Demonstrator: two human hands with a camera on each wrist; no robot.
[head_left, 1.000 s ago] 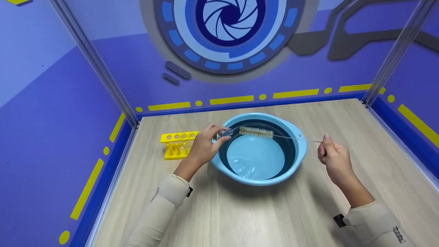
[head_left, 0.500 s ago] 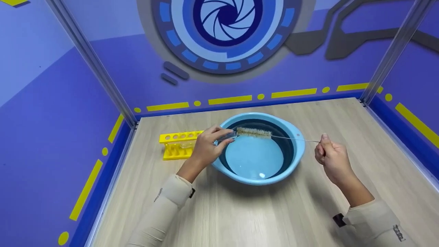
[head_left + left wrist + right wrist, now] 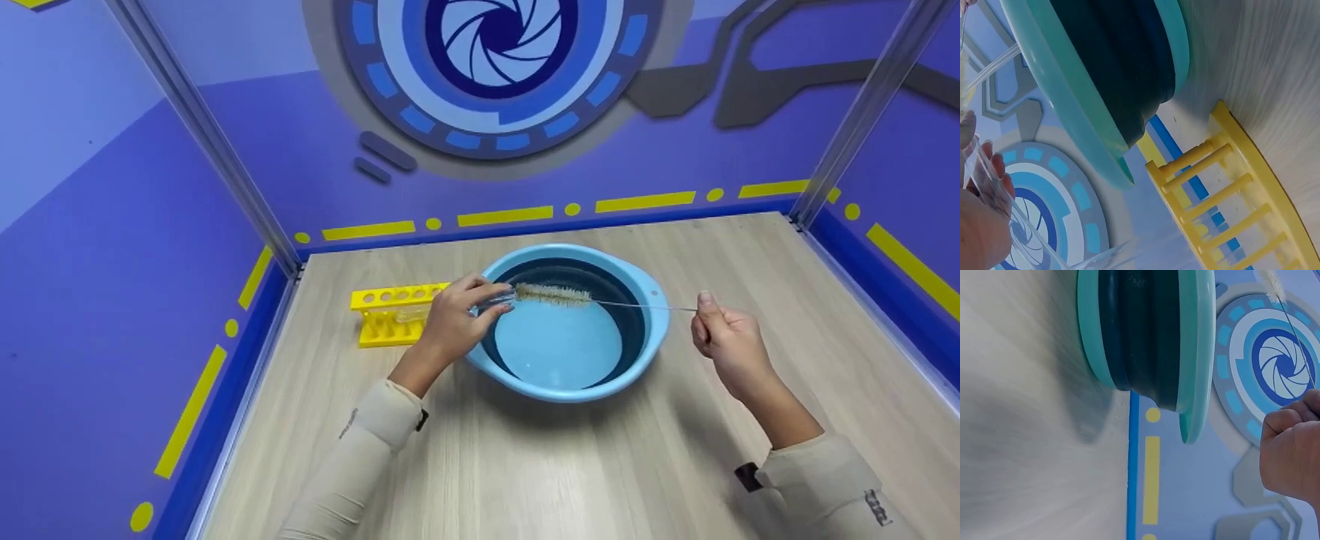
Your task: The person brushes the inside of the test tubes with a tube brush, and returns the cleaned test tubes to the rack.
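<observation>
Over the left side of a blue basin (image 3: 654, 337), my left hand (image 3: 452, 321) holds a clear test tube (image 3: 496, 298) between thumb and fingers. The tube lies roughly level, and its rear part (image 3: 1036, 239) sticks out behind the hand in the left wrist view. At the tube's mouth is the bristle head of a test tube brush (image 3: 553, 295); whether the tip is inside cannot be made out. My right hand (image 3: 731, 345), right of the basin, grips the end of the brush's thin wire handle (image 3: 1297, 340). Water appears to lie in the basin.
A yellow test tube rack (image 3: 367, 301) stands left of the basin, partly behind my left hand and the tube. Both sit on a wooden table (image 3: 525, 480). Blue-purple panels (image 3: 247, 150) with metal corner posts enclose the back and sides.
My left hand has moved slightly right with the test tube, and the brush has shifted slightly left. The gap between tube mouth and bristles has closed.
</observation>
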